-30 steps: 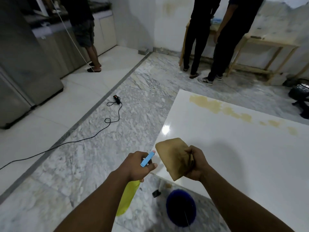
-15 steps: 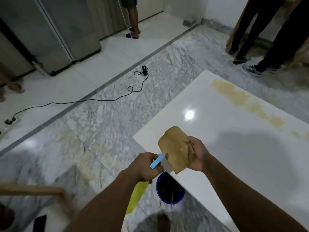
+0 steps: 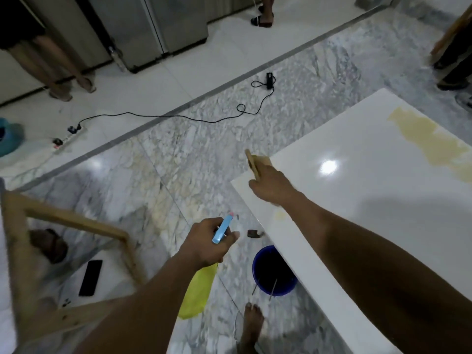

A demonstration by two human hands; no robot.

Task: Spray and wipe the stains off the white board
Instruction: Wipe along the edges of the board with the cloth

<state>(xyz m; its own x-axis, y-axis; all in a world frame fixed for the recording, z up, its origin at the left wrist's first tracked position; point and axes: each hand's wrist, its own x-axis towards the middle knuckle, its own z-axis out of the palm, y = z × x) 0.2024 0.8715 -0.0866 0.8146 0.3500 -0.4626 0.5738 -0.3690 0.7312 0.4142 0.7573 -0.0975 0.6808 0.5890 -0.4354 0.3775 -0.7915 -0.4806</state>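
Observation:
The white board [image 3: 370,200] fills the right side and lies flat, with a large yellowish stain [image 3: 424,139] near its far right and a faint small stain [image 3: 279,214] by my right wrist. My right hand [image 3: 270,185] grips a tan cloth [image 3: 255,162] and is over the board's near left corner. My left hand [image 3: 207,244] is out over the floor left of the board, holding a yellow spray bottle [image 3: 198,292] by its blue trigger head [image 3: 223,229].
A blue bucket [image 3: 273,270] stands on the marble floor under the board's edge, my bare foot [image 3: 251,325] beside it. A wooden frame [image 3: 76,221] and black phone [image 3: 90,277] are at left. A black cable [image 3: 178,116] crosses the floor. People stand at the far left, top and right.
My view swung left and down. My right hand moved forward with the cloth down to the board's corner. My left hand kept holding the bottle.

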